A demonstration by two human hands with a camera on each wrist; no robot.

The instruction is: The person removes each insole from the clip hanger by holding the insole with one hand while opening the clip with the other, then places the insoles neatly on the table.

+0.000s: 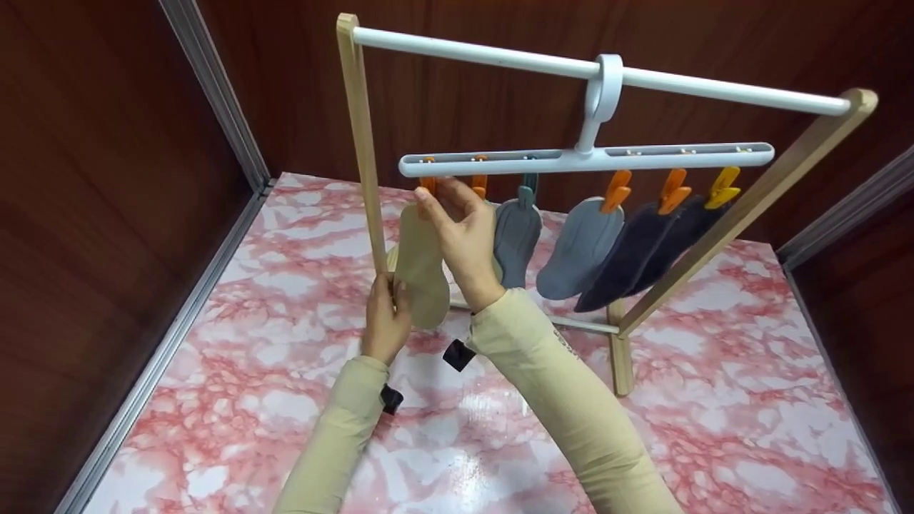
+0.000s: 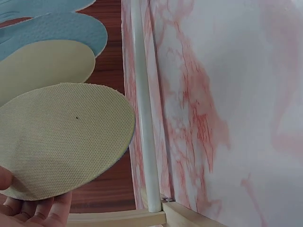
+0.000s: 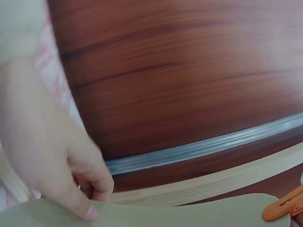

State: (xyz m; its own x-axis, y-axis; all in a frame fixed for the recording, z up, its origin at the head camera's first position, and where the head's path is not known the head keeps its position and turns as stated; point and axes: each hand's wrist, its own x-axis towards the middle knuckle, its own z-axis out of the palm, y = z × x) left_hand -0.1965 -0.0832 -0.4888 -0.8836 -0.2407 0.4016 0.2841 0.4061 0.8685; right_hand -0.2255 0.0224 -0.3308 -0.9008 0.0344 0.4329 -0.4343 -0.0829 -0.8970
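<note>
- The right hand pinches the orange clip at the hanger's left end, thumb and fingers gathered on it.
- The left hand grasps the beige insole by the left edge of its lower half; in the left wrist view the thumb lies on the mesh face and the fingers sit behind.
- The insole is directly below the clip, its long axis near upright; its top end meets the clip, though how firmly the clip bites I cannot tell.
- The right hand is nearer the top end, the left hand nearer the bottom.
- The white hanger runs just above the right hand.
- To the right, the hanger bears a dark gray insole, a light gray insole and two navy insoles, each below its own clip; in the left wrist view a second beige insole shows just behind the held one.
- The hanger hooks over a white rail; the left wooden post stands beside the held insole.
- The rack stands on a pink-and-white marbled surface.
- Brown wood panels with metal strips enclose the sides.
</note>
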